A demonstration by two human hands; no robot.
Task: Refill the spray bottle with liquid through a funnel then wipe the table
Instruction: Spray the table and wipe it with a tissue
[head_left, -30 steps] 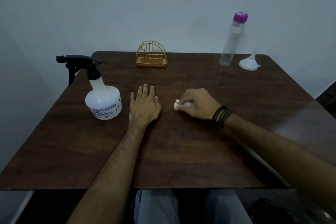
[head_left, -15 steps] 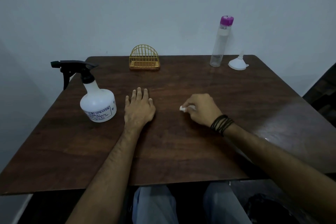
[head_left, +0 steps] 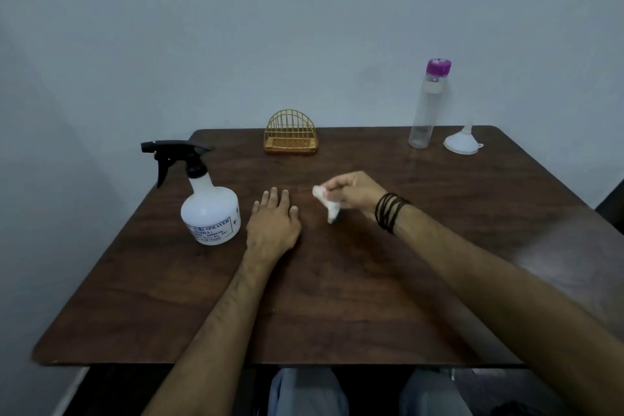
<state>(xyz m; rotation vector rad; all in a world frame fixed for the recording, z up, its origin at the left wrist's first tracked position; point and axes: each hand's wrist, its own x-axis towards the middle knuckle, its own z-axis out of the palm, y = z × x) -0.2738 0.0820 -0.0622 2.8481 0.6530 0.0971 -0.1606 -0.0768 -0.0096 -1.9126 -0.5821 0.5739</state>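
Head view | our right hand point(head_left: 351, 194) pinched a crumpled tissue point(head_left: 327, 204) just above the tabletop point(head_left: 371, 297) | left hand point(head_left: 274, 221) lay flat, fingers straight, beside the spray bottle point(head_left: 210, 213) | we judged the tissue soft, light, best bunched.

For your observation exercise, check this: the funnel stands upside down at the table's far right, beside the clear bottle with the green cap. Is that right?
One detail is wrong. The head view shows the clear bottle has a purple cap, not green. The funnel does stand upside down beside it at the table's far right.

table point(head_left: 337, 314), spray bottle point(head_left: 211, 216), funnel point(head_left: 462, 142), wire rack point(head_left: 290, 133)
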